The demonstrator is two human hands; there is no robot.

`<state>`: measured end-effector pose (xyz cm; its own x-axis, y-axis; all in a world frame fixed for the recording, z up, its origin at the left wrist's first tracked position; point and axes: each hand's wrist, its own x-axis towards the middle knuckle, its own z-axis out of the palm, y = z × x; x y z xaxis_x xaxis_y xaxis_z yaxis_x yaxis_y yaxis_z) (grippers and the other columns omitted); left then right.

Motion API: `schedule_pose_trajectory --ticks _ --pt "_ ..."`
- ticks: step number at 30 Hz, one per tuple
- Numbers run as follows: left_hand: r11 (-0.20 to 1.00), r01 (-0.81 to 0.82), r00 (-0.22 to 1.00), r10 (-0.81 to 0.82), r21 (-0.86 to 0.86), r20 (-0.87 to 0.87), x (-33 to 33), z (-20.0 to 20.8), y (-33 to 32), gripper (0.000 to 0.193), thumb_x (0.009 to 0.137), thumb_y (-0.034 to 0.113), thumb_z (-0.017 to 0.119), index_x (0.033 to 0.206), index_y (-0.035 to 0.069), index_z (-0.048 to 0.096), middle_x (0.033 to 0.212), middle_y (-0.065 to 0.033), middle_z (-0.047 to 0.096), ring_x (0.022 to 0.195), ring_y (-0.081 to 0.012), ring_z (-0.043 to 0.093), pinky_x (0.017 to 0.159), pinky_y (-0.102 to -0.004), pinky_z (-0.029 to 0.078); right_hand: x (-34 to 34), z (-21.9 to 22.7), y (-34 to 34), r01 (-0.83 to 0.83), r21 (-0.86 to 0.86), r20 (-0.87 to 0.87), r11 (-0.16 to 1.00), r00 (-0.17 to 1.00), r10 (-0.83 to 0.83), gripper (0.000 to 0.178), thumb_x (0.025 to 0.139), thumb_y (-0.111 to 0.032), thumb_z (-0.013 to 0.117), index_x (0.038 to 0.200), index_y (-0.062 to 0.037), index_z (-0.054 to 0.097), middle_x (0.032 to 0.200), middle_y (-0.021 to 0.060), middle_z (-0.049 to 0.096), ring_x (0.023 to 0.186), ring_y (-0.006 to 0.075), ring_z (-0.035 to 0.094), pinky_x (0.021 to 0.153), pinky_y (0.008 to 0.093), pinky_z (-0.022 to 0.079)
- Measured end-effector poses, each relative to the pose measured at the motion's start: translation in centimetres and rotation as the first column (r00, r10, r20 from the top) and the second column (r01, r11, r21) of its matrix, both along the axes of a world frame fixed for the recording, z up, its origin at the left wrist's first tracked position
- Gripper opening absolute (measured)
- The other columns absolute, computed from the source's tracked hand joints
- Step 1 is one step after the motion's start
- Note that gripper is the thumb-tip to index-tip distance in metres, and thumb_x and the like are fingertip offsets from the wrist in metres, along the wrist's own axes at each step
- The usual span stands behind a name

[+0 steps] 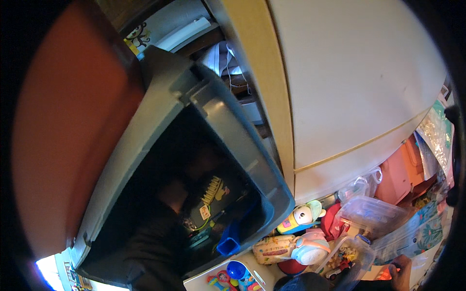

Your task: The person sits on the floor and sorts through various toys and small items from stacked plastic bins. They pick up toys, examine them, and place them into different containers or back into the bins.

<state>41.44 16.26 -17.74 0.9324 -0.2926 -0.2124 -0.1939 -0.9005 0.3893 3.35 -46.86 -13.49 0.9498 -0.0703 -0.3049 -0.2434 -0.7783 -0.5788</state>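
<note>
A large grey plastic bin (272,191) stands tilted before me, its inside very dark. My left arm, in a dark sleeve, reaches into it. My left hand (174,194) is a dim shape there, fingers lost in shadow. Beside it lie a yellow comb-like piece (211,190), a small pale tag (204,212) and a blue plastic piece (228,241). At the lower right, my right hand (401,272) has curled fingers next to an orange and white item (382,273); what they close on is hidden.
A white bin (259,276) of colourful toys stands at the bottom. Right of it are a white-headed toy figure (307,213), clear plastic boxes (371,213) and plastic bags (439,131). A white cabinet panel (359,82) rises behind; a reddish-brown surface (73,136) fills the left.
</note>
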Motion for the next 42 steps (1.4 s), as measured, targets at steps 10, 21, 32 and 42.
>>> schedule_pose_trajectory --ticks 10,21,32,42 --pt "0.875 -0.197 0.965 0.094 -0.441 -0.243 -3.6 4.6 0.5 0.037 0.078 0.006 0.067 0.114 0.003 0.060 0.106 -0.0128 0.063 0.102 -0.0244 0.059 0.093 -0.0361 0.047 -0.1 0.0 -0.2 -0.065 -0.019 0.033 0.998 0.997 0.066 0.041 0.089 -0.034 0.056 0.088 0.0069 0.060 0.083 0.0210 0.060 0.079 0.0381 0.057 0.072 0.0418 0.045" --pt "0.865 -0.116 0.970 -0.007 -0.488 -0.242 -5.6 7.1 0.7 0.033 0.078 0.003 0.070 0.109 0.000 0.060 0.103 -0.0138 0.064 0.102 -0.0256 0.061 0.085 -0.0328 0.053 -0.7 -0.5 -0.5 -0.027 -0.004 0.021 1.000 0.999 0.027 0.021 0.081 -0.016 0.061 0.089 0.0028 0.058 0.087 0.0165 0.056 0.079 0.0296 0.054 0.075 0.0388 0.042" --pt "0.698 -0.409 0.852 0.060 -0.588 -0.520 -6.1 8.8 -1.3 0.023 0.084 0.010 0.066 0.104 -0.001 0.061 0.097 -0.0134 0.065 0.092 -0.0213 0.065 0.084 -0.0325 0.053 -0.8 -0.2 1.2 0.121 0.025 0.083 0.992 0.989 -0.123 0.014 0.073 -0.012 0.062 0.073 0.0013 0.058 0.076 0.0143 0.054 0.072 0.0275 0.052 0.067 0.0361 0.042" --pt "0.640 -0.320 0.912 0.010 -0.699 -0.409 -10.8 15.8 -7.5 0.021 0.084 0.007 0.064 0.102 -0.002 0.061 0.095 -0.0130 0.065 0.083 -0.0178 0.066 0.075 -0.0268 0.055 -0.8 -0.5 1.3 -0.110 0.129 0.327 0.986 0.943 0.062 0.010 0.071 -0.008 0.062 0.075 0.0013 0.062 0.069 0.0149 0.056 0.062 0.0298 0.055 0.057 0.0364 0.043"
